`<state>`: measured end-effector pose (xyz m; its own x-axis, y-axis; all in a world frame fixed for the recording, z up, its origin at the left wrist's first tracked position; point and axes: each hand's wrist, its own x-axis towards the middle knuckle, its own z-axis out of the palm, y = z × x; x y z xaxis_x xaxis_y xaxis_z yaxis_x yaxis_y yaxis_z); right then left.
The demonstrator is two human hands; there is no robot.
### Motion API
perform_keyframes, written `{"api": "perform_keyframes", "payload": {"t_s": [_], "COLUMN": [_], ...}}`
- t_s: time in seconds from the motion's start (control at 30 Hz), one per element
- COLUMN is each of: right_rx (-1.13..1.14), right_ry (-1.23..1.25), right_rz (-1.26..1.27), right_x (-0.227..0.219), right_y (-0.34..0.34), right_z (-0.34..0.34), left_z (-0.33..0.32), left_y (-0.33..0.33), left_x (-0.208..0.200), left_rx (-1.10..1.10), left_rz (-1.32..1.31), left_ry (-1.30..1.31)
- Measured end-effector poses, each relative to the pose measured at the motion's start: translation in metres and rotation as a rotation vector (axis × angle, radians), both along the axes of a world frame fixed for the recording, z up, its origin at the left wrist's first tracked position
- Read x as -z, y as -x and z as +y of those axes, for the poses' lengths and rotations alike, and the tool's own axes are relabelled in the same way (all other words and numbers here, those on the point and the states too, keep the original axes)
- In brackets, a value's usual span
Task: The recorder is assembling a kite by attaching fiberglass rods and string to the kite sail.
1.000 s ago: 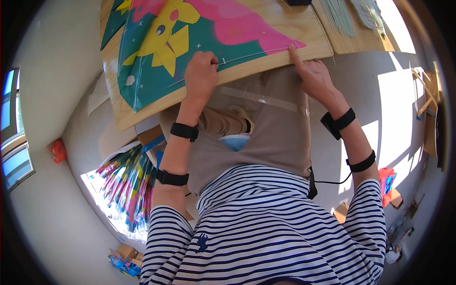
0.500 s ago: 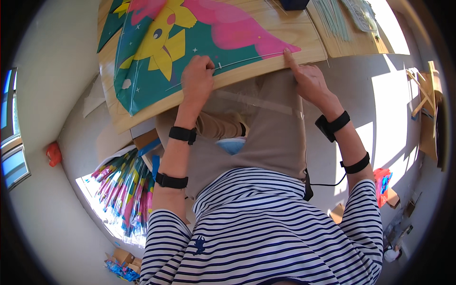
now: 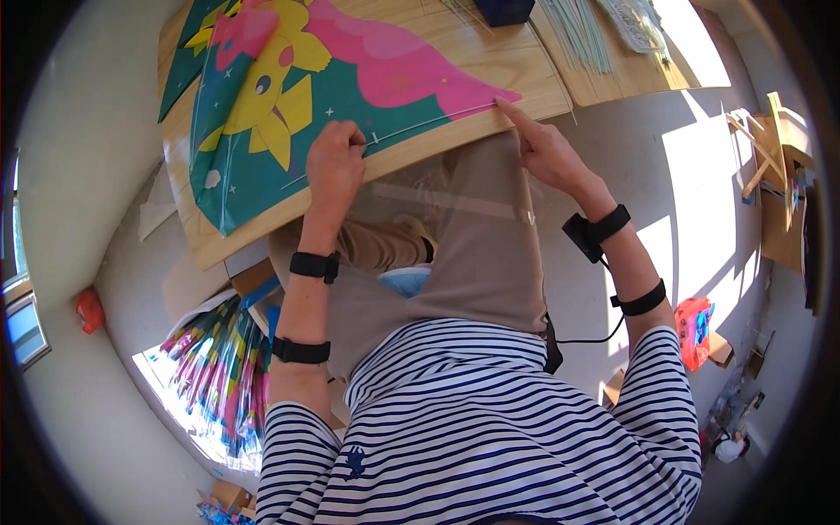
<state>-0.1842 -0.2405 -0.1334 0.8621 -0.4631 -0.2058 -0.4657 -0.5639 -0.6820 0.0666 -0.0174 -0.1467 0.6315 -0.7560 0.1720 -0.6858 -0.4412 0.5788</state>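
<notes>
A thin printed sheet [image 3: 394, 127], shaped like a kite sail in green, pink and yellow, lies at the table's near edge. Along its near border runs a thin white rod [image 3: 437, 120] with a small white fitting [image 3: 374, 138] on it. My left hand [image 3: 335, 171] has curled fingers closed on the rod, just left of the fitting; its thumb is mostly hidden. At the pink right tip, my right hand [image 3: 551, 156] presses its straight index finger on the rod's end, the other fingers bent and holding nothing visible.
The wooden table [image 3: 525, 79] carries a bundle of thin pale rods [image 3: 577, 35], a dark blue box [image 3: 506, 10] and a clear tray [image 3: 632, 24]. Many-coloured folded sheets in plastic [image 3: 223, 376] lie low at my left. A red bag [image 3: 694, 332] rests on the floor at right.
The whole view has shifted, so table and hands appear further left. Both hands keep nearly the same places on the sheet and rod.
</notes>
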Motion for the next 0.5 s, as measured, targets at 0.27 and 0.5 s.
{"api": "perform_keyframes", "payload": {"t_s": [0.27,0.5], "right_rx": [0.072,0.026], "right_ry": [-0.109,0.020], "right_rz": [-0.005,0.006], "right_x": [-0.014,-0.022], "right_y": [0.000,0.015], "right_z": [0.000,-0.010], "left_z": [0.000,0.000], "left_y": [0.001,0.003], "left_x": [-0.002,-0.003], "left_rx": [0.013,0.021], "left_rz": [0.042,-0.028], "left_ry": [-0.020,-0.054]}}
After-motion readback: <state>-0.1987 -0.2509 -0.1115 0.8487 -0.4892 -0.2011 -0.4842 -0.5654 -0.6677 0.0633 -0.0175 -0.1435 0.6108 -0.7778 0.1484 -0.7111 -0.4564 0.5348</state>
